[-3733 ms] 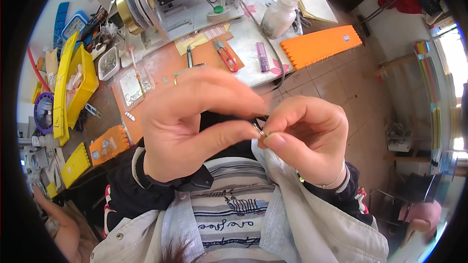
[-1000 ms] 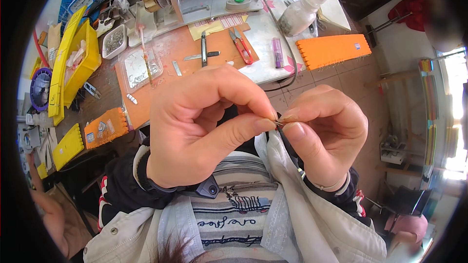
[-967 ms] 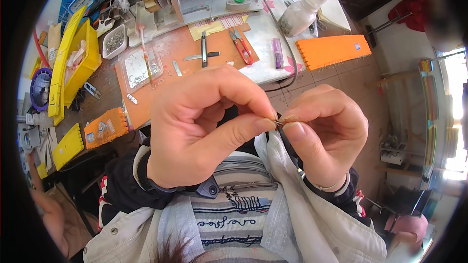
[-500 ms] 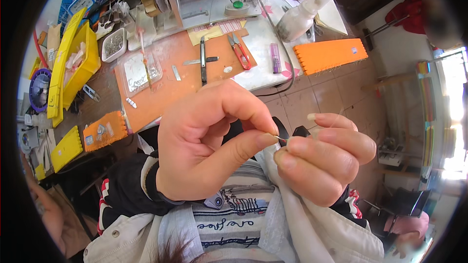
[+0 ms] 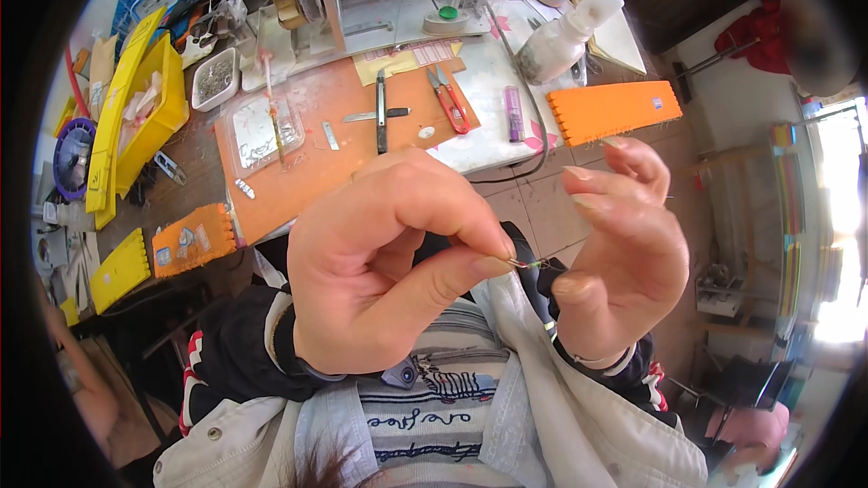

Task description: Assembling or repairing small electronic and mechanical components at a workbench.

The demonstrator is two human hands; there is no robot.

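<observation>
Thumb and index finger of my left hand (image 5: 384,276) are pinched together at the middle of the view. From their tips pokes a tiny thin wire-like piece (image 5: 532,264) with reddish and green glints and fine strands at its free end. It is too small for me to tell its kind. My right hand (image 5: 628,253) is just to its right, fingers curved and apart, with nothing visible between thumb and fingertips. The left fingers cover the other end of the piece.
On the bench ahead lie a brown board (image 5: 316,163), a box cutter (image 5: 381,113), red-handled snips (image 5: 448,101) and a purple lighter (image 5: 514,114). Orange notched strips, including one at right (image 5: 615,111), rest at the bench edges. A yellow bin (image 5: 149,117) stands left; a white bottle (image 5: 570,41) stands right.
My right hand has let go of the piece's free end; its fingers have spread and moved up and to the right. My left hand keeps its pinch nearly in place.
</observation>
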